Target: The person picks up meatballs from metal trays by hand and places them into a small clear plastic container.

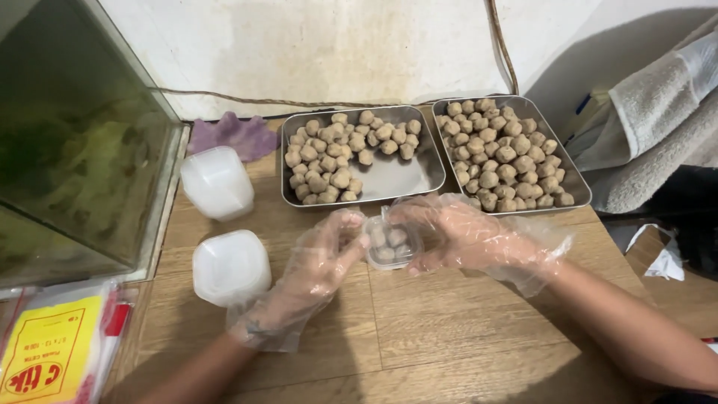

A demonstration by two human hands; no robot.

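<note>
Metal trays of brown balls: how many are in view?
2. The left tray, about half full, lies just beyond the gloved left hand; the right tray, nearly full, sits beside it, beyond the right hand. None appears hidden.

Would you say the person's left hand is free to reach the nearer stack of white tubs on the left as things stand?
Probably not at once. The left hand and the right hand both grip a small clear container of brown balls. The path to the nearer stack of white tubs looks open, with only bare wooden table between.
</note>
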